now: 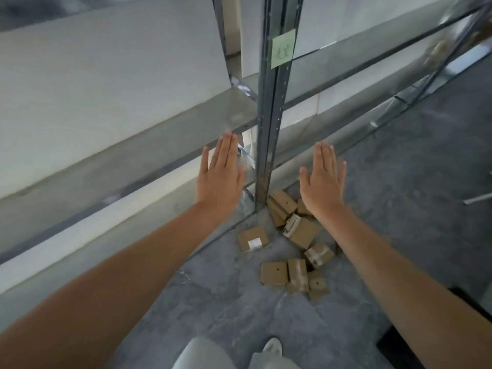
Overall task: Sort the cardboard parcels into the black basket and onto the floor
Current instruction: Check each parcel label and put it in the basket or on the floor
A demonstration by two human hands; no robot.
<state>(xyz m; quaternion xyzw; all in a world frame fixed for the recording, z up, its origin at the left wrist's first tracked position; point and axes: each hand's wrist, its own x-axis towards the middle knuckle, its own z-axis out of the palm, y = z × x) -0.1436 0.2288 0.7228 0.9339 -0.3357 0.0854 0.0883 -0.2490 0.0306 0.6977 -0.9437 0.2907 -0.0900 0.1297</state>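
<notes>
Both hands, left hand [220, 174] and right hand [323, 179], hover flat, fingers straight and together, holding nothing, above small brown cardboard parcels [294, 235] scattered on the grey concrete floor [399, 209] beside the metal shelving post [271, 115].

Count of cardboard parcels [302, 233]: nine distinguishable, grouped on the floor [213, 302] at centre right of the frame. Overlap in the pile may hide others. Parcels bearing a white label [254, 243]: one. Hands: two, the left hand [221, 177] and the right hand [323, 179]. Green note [283, 49]: one, upper centre. White shoe [273, 347]: one, bottom centre.
</notes>
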